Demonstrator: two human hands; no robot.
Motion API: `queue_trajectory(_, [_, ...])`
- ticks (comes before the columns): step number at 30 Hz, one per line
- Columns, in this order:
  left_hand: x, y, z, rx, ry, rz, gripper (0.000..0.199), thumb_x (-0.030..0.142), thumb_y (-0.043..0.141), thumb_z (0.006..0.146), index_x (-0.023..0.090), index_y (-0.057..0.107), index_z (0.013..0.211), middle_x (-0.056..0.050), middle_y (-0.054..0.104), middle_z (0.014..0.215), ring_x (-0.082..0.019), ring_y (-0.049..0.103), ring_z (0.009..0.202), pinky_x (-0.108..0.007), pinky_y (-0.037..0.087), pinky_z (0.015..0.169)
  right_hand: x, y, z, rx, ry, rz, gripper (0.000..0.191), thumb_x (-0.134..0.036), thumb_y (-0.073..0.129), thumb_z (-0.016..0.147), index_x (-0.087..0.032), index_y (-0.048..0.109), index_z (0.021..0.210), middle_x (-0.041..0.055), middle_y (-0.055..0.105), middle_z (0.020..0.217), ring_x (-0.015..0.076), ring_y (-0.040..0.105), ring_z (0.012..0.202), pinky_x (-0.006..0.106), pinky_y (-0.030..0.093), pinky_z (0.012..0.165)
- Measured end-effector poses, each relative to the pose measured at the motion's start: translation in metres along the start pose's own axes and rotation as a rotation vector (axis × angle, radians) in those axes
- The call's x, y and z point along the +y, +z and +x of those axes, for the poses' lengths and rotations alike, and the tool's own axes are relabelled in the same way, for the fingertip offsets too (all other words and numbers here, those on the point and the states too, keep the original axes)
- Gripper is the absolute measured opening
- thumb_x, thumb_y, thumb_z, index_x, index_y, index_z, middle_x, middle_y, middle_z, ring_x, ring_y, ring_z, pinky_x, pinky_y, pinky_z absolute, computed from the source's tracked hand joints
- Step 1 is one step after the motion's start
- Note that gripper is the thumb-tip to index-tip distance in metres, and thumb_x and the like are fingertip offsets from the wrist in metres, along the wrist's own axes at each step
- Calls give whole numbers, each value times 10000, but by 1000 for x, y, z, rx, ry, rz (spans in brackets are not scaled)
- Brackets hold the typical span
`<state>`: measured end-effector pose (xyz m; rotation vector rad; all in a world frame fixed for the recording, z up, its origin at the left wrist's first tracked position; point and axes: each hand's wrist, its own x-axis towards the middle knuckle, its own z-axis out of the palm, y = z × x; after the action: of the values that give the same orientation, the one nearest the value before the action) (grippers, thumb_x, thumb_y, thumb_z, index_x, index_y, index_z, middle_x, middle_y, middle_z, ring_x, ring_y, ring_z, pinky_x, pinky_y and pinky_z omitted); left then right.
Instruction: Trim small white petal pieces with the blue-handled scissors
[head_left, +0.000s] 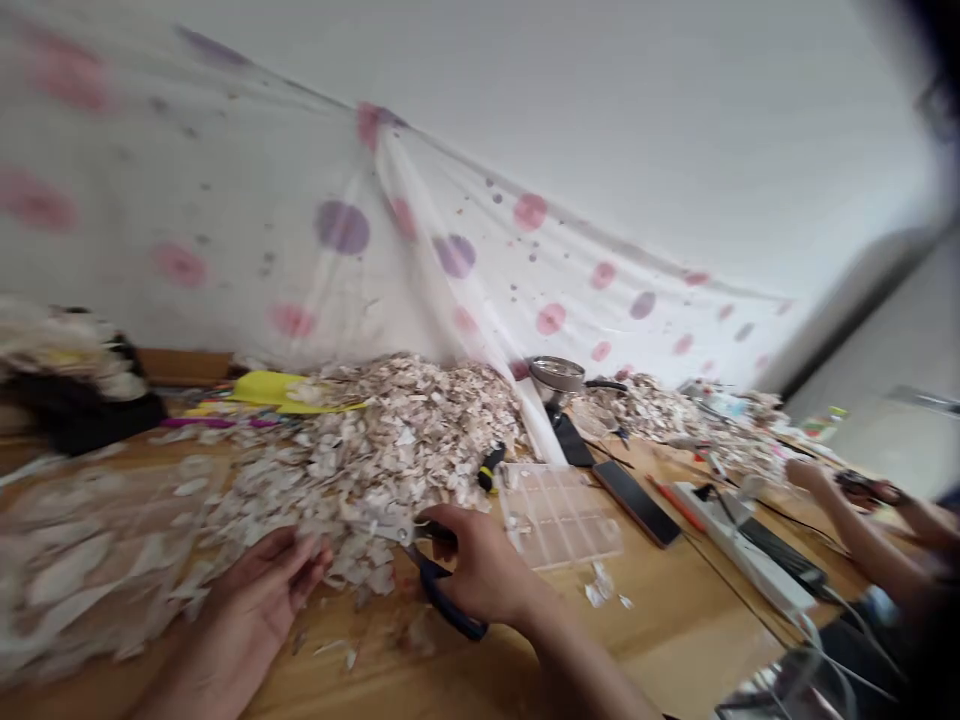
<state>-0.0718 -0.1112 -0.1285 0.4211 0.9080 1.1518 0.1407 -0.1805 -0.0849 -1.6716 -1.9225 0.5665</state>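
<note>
My right hand [487, 570] is wrapped round the dark handles of a pair of scissors [450, 600]. The blades are parted and point left towards my other hand. My left hand [274, 590] has its fingers curled together in a pinch, and a small pale bit may be between the tips; blur keeps me from making it out. Just beyond both hands spreads a big heap of thin whitish flakes [420, 430], with loose ones scattered near the blades.
Left, pale strips lie on a clear plastic tray [165, 560]. Right are a compartment box [559, 520], a phone [636, 502], a power strip [739, 545] with cables, and a magnifier lamp [556, 375]. A co-worker's hands [817, 485] work at far right. Dotted plastic sheeting [450, 300] hangs behind.
</note>
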Motion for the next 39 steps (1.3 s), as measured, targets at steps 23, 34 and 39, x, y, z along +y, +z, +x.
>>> queue_trajectory(23, [-1,0,-15,-323,17,-15,241,215,867,634,187,691,796,-2,700,781,-131,621,747,-214,496,710,-31,38,-5,-40,25,28,165,-182,680,689,-233,539,759,-17,622,719,174,543,664,233,340,583])
queue_trajectory(34, [0,1,-14,-312,-7,-20,305,225,903,571,188,705,799,-5,707,774,-134,613,766,-216,478,723,-29,41,-4,-67,28,33,123,-139,615,734,-231,554,788,-15,633,727,169,553,679,228,366,608])
queue_trajectory(39, [0,0,-15,-350,-40,-33,268,205,881,606,189,706,809,-3,704,789,-139,620,768,-227,488,729,-30,42,-5,-100,42,-8,107,-175,627,754,-229,566,824,-7,643,741,175,556,682,231,374,611])
